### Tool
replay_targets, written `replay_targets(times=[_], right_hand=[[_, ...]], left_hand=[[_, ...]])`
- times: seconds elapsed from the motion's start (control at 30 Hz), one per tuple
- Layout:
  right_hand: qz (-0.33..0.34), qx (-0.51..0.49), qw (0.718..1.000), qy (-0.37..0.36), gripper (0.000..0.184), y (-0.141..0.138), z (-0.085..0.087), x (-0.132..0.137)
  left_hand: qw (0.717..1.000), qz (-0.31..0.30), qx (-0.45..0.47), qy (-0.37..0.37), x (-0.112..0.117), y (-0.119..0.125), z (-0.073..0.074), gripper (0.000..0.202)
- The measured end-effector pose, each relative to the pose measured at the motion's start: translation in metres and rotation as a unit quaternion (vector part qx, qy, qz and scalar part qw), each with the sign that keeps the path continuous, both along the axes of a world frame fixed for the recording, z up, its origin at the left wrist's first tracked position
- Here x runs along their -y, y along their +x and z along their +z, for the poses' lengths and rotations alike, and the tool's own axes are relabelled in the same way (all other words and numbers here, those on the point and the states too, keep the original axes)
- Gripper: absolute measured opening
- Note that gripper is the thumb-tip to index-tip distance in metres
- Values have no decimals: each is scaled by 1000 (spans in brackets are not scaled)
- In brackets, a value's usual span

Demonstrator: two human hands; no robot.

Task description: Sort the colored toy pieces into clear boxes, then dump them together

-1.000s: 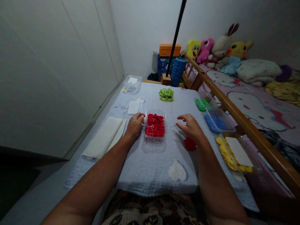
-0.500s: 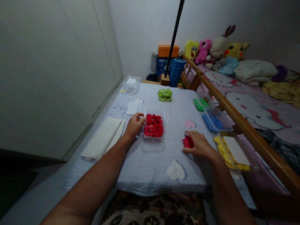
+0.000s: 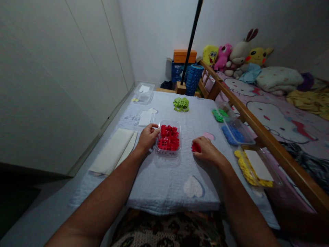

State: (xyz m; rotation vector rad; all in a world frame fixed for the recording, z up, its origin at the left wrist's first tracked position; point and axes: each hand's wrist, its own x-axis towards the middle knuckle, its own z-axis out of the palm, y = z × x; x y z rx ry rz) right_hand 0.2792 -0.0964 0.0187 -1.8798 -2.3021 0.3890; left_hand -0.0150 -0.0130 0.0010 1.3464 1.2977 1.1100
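Near the middle of the table, a clear plastic container (image 3: 168, 154) holds a heap of red interlocking toy pieces (image 3: 169, 138). My left hand (image 3: 148, 136) grips the container's left rim with curled fingers. To the right of the container, my right hand (image 3: 207, 150) is closed round a red interlocking piece (image 3: 195, 147), just above or on the cloth; I cannot tell which. Part of that piece is hidden behind the fingers. Beyond the container lies a pile of light green pieces (image 3: 181, 104).
Along the right edge stand containers of green pieces (image 3: 220, 115), blue pieces (image 3: 233, 134) and yellow pieces (image 3: 246, 168), beside a wooden bed rail (image 3: 241, 111). A folded cream cloth (image 3: 112, 151) lies at left. Clear lids (image 3: 145, 118) sit behind it. A black pole (image 3: 190, 44) rises at the back.
My right hand has moved left, closer to the container, carrying the red piece, and its fingers have closed in more. The left hand and container have stayed put.
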Motion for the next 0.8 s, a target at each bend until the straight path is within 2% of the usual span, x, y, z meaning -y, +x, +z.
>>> replay_targets(times=[0.17,0.3,0.4,0.53,0.7,0.8], right_hand=[[4,-18,999,32,51,-24,1,-29],[-14,-28,997,76,64,-26,-5,-39],[-28,-14,997,76,65,-20,-11,-38],[-38,1,999,40,65,-10,-15,-30],[-52,-5,999,-5,85,8,-12,-17],[-63,-9,998,-29,84,15,-11,-11]], left_hand=[[1000,2,0,2,-1,0,-2,37],[1000,-1,4,6,-1,-1,-1,36],[1000,-5,-3,7,-1,-1,-1,38],[1000,-4,-9,7,-2,-1,-1,38],[1000,2,-13,8,-2,-1,-2,38],[1000,0,-7,5,-1,-1,0,38]])
